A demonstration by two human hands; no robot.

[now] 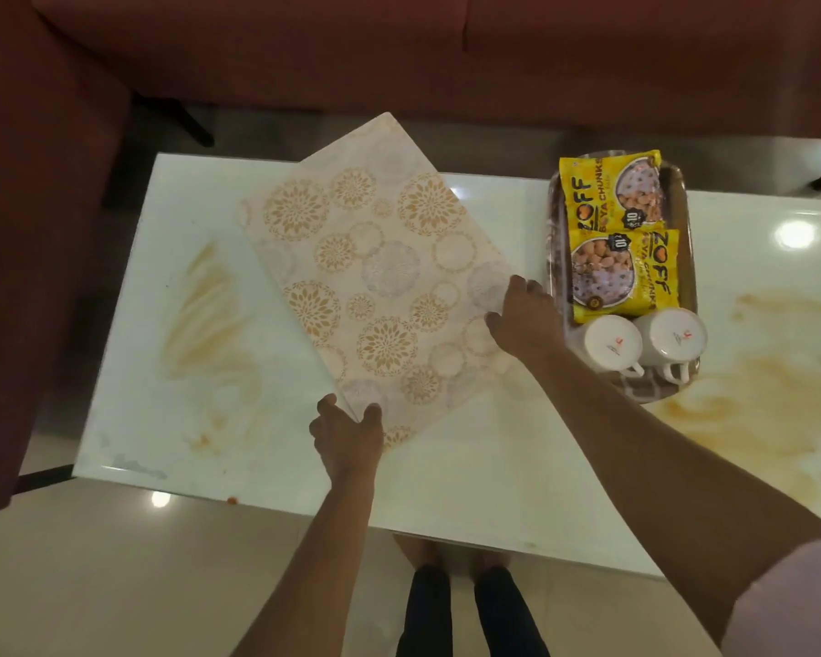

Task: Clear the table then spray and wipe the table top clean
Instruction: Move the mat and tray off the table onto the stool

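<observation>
The person stands at the near long edge of a glossy white rectangular table [446,471] and holds a stiff rectangular placemat, cream with orange and grey flower circles [375,277]. The left hand [349,436] pinches the near corner of this mat, with the thumb on top and the fingers curled under the edge. The right hand [524,320] grips the right corner in the same way. The mat lies turned at an angle to the table, and its far corner reaches over the far edge. It looks a little raised, probably because the two hands are taking it away as one piece, so I judge that the clearing step is now in hand.

Just beside the right hand stands an oval dark tray [683,215]. It carries two yellow snack packets [610,192] and two white ceramic cups [612,343] turned upside down, gathered so that one lift can remove them all.

Brown dried stains [209,305] mark the table top on the left and again on the right, so spraying and wiping are not yet done. A dark red sofa [304,49] stands behind the table.
</observation>
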